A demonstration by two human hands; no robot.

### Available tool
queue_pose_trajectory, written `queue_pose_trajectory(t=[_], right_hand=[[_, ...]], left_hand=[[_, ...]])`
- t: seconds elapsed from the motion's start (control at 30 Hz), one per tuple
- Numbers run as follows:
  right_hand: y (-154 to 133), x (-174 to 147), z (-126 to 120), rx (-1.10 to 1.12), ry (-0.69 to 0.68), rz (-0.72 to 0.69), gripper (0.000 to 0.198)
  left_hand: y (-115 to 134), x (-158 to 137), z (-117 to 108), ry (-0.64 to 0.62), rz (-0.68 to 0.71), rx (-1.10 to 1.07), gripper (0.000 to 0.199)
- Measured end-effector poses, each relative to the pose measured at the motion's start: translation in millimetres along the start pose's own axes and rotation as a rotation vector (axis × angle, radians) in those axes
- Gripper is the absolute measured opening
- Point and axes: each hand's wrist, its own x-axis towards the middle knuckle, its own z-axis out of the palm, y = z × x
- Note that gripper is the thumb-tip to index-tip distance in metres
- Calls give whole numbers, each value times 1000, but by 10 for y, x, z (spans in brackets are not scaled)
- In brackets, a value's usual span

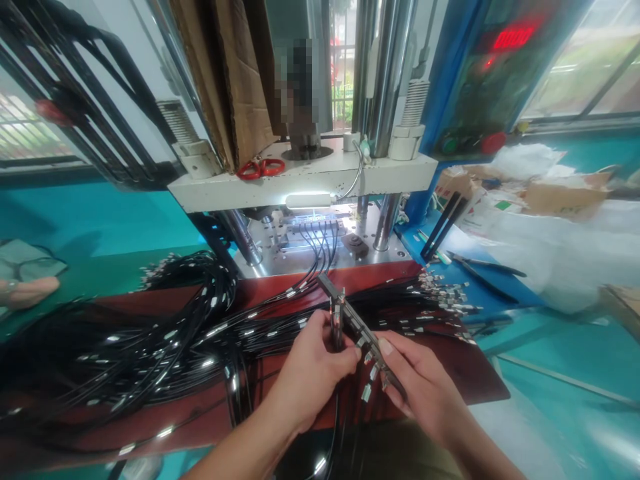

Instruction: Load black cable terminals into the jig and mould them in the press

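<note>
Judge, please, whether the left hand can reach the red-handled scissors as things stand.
Probably not straight away: the left hand is busy with black cables at the dark bar, and the scissors lie farther back, up on the white plate.

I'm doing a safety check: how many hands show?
3: the wearer's left hand holding black cables, right hand gripping the dark bar, and another person's hand at the left edge.
</note>
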Motion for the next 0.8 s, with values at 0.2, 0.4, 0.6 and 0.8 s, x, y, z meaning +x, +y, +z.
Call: queue_pose_trajectory(t=[0.2,0.4,0.6,0.8], right_hand=[[-19,-3,-7,-106,-45,-102,39],[26,1,1,-173,-38,-219,38],[4,-20,-11,36,85,29,45],[-17,-63,-22,80,170,31,46]], left_hand=[[22,39,-38,-33,5,0,23],[18,65,-43,-29,-26,-57,27],[63,64,-167,-41,-74,-226,25],[0,26,-298,-77,-174,-476,18]])
